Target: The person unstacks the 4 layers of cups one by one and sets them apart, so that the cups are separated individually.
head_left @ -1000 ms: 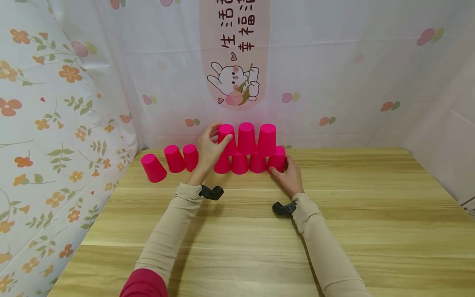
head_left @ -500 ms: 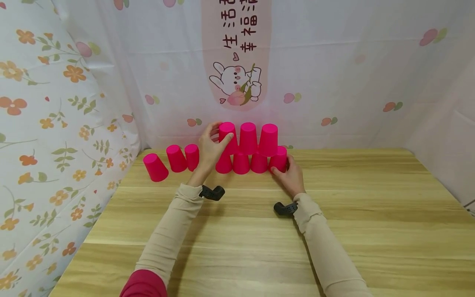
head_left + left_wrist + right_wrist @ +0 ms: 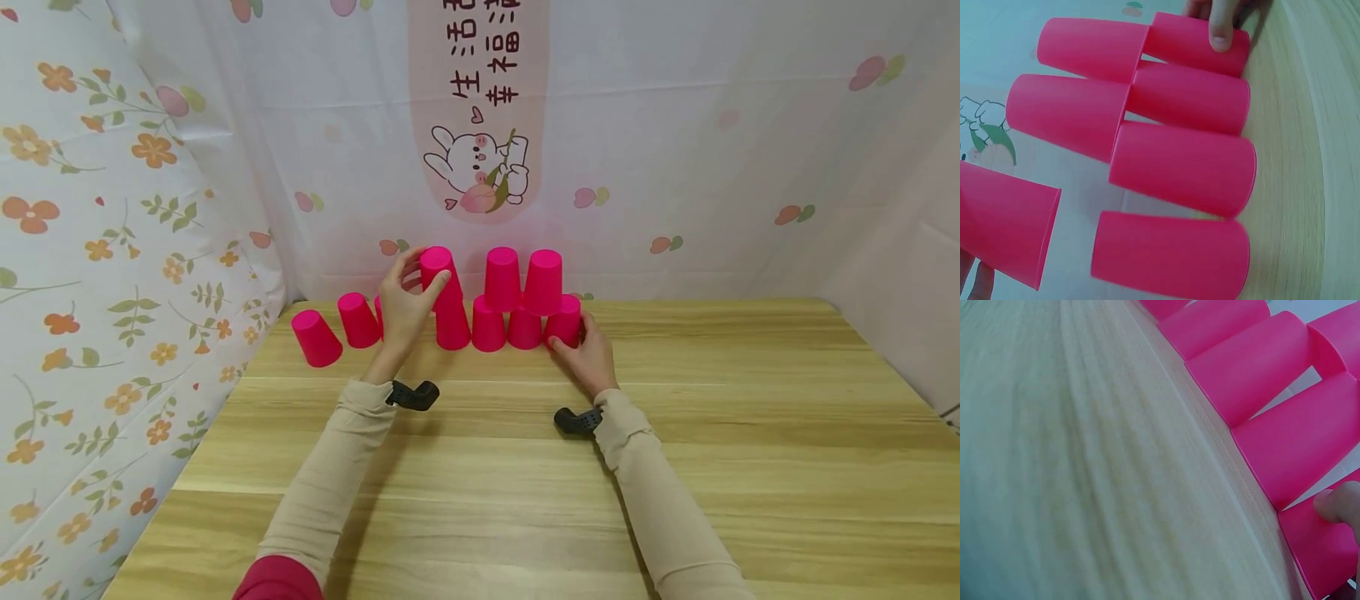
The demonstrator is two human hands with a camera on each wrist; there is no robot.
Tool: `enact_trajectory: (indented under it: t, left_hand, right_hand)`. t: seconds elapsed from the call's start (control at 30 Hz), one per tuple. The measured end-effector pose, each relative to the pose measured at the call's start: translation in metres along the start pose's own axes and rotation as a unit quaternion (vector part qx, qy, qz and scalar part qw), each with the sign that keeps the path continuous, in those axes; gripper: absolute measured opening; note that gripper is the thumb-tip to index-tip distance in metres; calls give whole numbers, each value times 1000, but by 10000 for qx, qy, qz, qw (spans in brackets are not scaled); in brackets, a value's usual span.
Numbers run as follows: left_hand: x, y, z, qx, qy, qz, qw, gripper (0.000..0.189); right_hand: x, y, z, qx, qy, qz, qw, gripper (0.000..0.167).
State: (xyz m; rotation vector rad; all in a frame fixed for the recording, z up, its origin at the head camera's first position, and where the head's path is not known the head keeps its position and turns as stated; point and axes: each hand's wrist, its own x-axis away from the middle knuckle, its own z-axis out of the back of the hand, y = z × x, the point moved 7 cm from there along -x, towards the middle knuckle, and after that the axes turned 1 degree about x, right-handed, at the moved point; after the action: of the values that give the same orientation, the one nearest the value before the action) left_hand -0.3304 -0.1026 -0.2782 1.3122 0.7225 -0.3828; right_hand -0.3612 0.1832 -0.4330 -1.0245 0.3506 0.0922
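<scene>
Left hand (image 3: 403,310) pinched a pink cup (image 3: 433,272) above the bottom-left cup (image 3: 453,327); right hand (image 3: 590,358) gripped the right-end cup (image 3: 565,315) on the table (image 3: 495,500). Judged light, stiff, slightly slippery; best held mid-wall, gently. Left wrist view showed a gap between the first two cups; in head view they overlapped.

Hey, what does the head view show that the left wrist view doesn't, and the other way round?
Only the head view shows the pink cups left of the left hand, the beige sleeves, and the lettering on the backdrop.

Only the left wrist view shows a clear gap between the held cup and the nearest bottom-row cup; from the head they overlap.

Both show the two upper cups on the row of four, and the right hand gripping the end cup.
</scene>
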Motion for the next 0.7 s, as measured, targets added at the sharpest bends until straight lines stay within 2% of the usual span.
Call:
enact_trajectory:
  t: [0.17,0.37,0.57,0.7]
  left_hand:
    - [0,9,14,31,67,-24,10000,42]
    - [-1,11,30,130,96,-228,9996,43]
    - [3,8,47,15,136,-25,9999,44]
    - [7,7,59,-147,273,107,9995,44]
  right_hand:
    - [1,-1,-1,-33,-9,-28,10000,57]
    - [1,-2,0,1,16,4,10000,56]
    - [0,-2,0,29,16,-24,10000,57]
    - [1,-3,1,-5,-27,-55,10000,58]
